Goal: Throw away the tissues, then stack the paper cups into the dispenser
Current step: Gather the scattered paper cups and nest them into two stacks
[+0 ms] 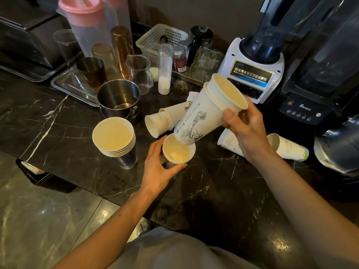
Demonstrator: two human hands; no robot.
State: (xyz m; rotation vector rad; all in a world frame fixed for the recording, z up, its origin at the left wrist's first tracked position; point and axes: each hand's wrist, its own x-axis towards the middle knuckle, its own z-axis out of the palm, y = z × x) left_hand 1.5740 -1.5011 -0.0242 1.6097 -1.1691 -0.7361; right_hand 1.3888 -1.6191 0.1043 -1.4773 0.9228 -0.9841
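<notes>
My right hand (246, 131) grips a tilted stack of printed white paper cups (202, 113) near its rim, and the stack's bottom end dips into the mouth of upright nested cups (177, 152). My left hand (157, 167) wraps around those upright cups on the black marble counter. To the left stands the metal cup dispenser (126, 160), filled with several nested cups (113, 135). Loose cups lie on their sides: a pair behind the tilted stack (158, 123), one partly hidden under my right wrist (229, 142), and one further right (287, 146). No tissues are visible.
A steel pail (119, 100) stands behind the dispenser. A metal tray (77, 86) holds glasses and tumblers at the back left. A white blender base (252, 72) and a black blender (310, 105) line the right. A white basket (161, 35) sits at the back.
</notes>
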